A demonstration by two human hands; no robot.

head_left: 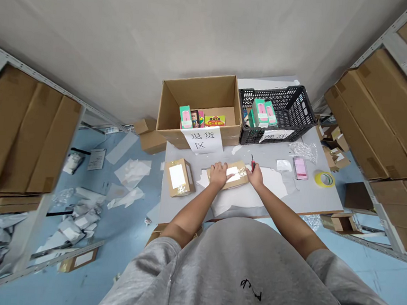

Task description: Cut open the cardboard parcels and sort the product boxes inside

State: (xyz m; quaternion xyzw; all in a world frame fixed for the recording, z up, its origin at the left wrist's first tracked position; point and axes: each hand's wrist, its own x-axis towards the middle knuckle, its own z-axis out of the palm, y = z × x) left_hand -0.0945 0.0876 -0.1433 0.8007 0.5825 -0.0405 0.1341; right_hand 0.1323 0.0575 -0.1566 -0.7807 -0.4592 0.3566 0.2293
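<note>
A small taped cardboard box [236, 173] with a white label lies on white wrapping [235, 202] in front of me. My left hand [218, 174] grips its left end, fingers over the top and thumb towards the label. At the box's right end, my right hand [255, 176] is closed around a red utility knife [252, 166], its tip pointing up and away from me. A second taped cardboard box [180, 178] with a blank-looking label stands to the left of my left hand, apart from it.
Behind are a large open carton [202, 88] and a black plastic crate [279, 139], both holding small boxes. Yellow tape [324, 179], a pink pack [301, 168] and bubble wrap [303, 151] lie to the right. Shelves with cartons [23, 132] flank the table; wrappers litter the floor.
</note>
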